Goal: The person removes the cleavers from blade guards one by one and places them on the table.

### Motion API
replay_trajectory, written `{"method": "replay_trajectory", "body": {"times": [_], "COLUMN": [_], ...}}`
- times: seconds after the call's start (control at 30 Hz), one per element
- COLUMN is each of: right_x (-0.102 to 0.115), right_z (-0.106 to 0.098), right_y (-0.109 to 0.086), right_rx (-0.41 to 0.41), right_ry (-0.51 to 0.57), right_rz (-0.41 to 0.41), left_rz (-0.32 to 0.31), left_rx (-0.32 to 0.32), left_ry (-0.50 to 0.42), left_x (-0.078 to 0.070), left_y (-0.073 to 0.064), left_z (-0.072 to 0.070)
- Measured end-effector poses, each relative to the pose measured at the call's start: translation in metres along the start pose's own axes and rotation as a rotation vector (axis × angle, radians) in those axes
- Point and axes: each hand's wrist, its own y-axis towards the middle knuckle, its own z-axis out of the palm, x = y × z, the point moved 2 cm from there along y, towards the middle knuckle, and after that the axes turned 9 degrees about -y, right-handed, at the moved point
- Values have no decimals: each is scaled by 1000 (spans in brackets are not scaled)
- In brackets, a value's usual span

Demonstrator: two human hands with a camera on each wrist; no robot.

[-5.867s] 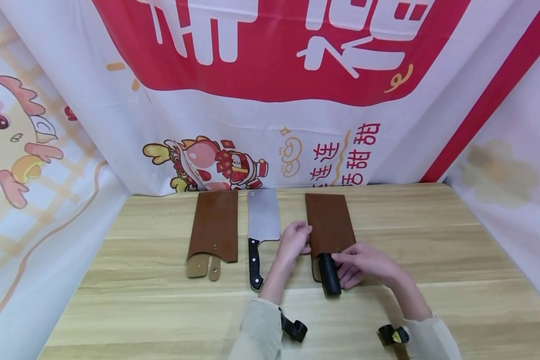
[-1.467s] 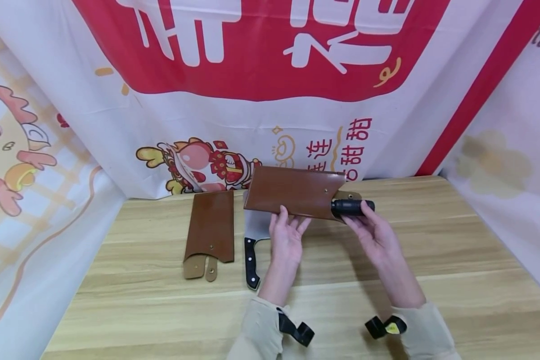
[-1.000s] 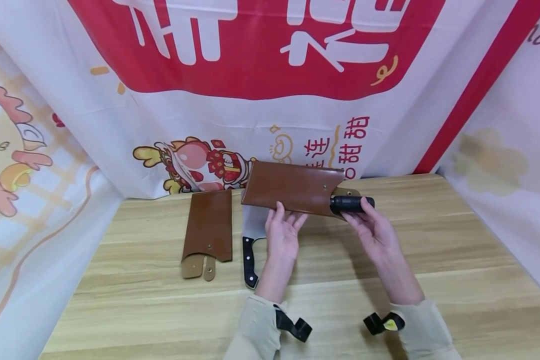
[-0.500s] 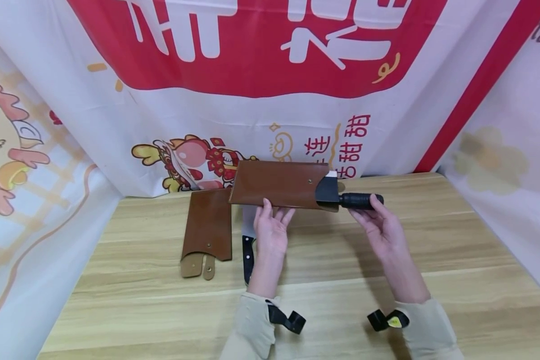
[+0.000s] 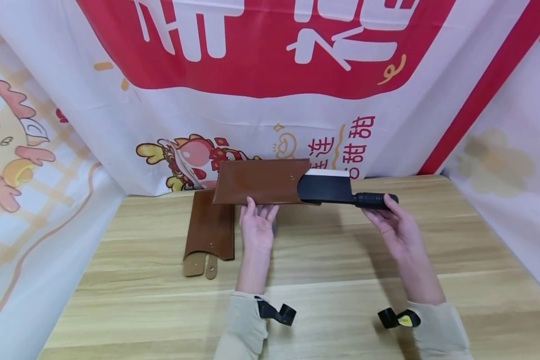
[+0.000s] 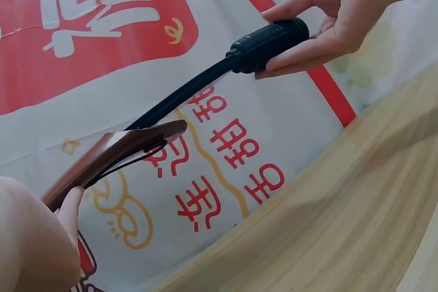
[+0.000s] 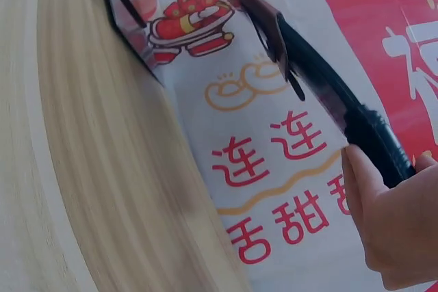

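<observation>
A brown leather knife sheath (image 5: 258, 182) is held sideways above the table, its opening to the right. My left hand (image 5: 257, 230) grips its lower edge, thumb in front and other fingers partly hidden behind. Out of the opening sticks part of a black-bladed cleaver (image 5: 326, 189) with a pale upper edge; the rest of its blade is inside. My right hand (image 5: 400, 232) pinches the black cleaver handle (image 6: 270, 44) between thumb and fingers. In the right wrist view, the sheath (image 7: 263, 15) shows nearly edge-on around the blade.
A second brown sheath (image 5: 210, 227) lies on the wooden table (image 5: 162, 315) at the left, its tan flap and strap toward me. Beside it, a metal cleaver (image 5: 275, 228) is mostly covered by my left hand and forearm. A printed cloth (image 5: 234, 115) hangs behind.
The sheathed cleaver was lifted off the table and turned sideways. In the last second, the sheath moved left and the handle right, so more black blade shows.
</observation>
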Motion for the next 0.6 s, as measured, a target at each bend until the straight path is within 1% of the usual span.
{"method": "replay_trajectory", "body": {"times": [0.07, 0.17, 0.3, 0.4, 0.53, 0.6], "right_x": [1, 1, 2, 3, 2, 2], "right_z": [-2, -5, -9, -11, -12, -11], "right_y": [0, 2, 4, 4, 5, 5], "right_rx": [22, 89, 184, 205, 214, 211], "right_ry": [-41, -94, -78, -161, -335, -364], "right_rz": [3, 11, 54, 76, 86, 92], "left_rz": [-4, 4, 14, 25, 41, 44], "left_rx": [-14, -34, -44, -42, -44, -43], "left_ry": [1, 4, 18, 51, 95, 103], "left_x": [-1, -3, -5, -6, -9, -11], "left_y": [1, 3, 4, 5, 5, 5], "left_z": [-1, -2, -3, -3, -3, -3]}}
